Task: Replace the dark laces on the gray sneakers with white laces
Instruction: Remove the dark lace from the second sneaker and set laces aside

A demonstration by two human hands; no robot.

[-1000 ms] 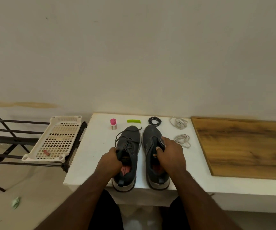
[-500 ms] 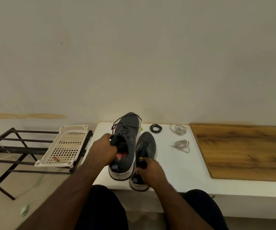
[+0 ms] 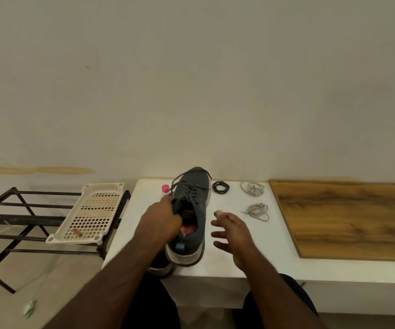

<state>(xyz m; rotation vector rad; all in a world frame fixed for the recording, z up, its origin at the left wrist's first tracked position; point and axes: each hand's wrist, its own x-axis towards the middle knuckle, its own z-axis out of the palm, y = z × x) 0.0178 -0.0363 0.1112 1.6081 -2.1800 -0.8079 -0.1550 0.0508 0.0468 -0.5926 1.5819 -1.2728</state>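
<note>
My left hand (image 3: pixel 161 222) grips a gray sneaker (image 3: pixel 197 198) by the left side of its collar and holds it above the white table (image 3: pixel 258 255), toe pointing away. Dark laces are threaded through it, loose ends hanging at the toe. My right hand (image 3: pixel 233 231) hovers just right of the shoe, fingers spread, holding nothing. The second gray sneaker (image 3: pixel 159 267) lies at the table's front edge, mostly hidden under my left forearm. A coiled dark lace (image 3: pixel 220 187) and two bundles of white laces (image 3: pixel 253 188) (image 3: pixel 258 211) lie on the table to the right.
A small pink-capped bottle (image 3: pixel 165 188) stands behind my left hand. A wooden board (image 3: pixel 348 219) covers the table's right part. A black metal rack (image 3: pixel 13 222) to the left carries a white perforated tray (image 3: pixel 92 214). The wall is close behind the table.
My right hand has let go of the second sneaker and opened. My left hand has carried the laced sneaker to the right, above the table's middle; the second sneaker now sits under my left forearm.
</note>
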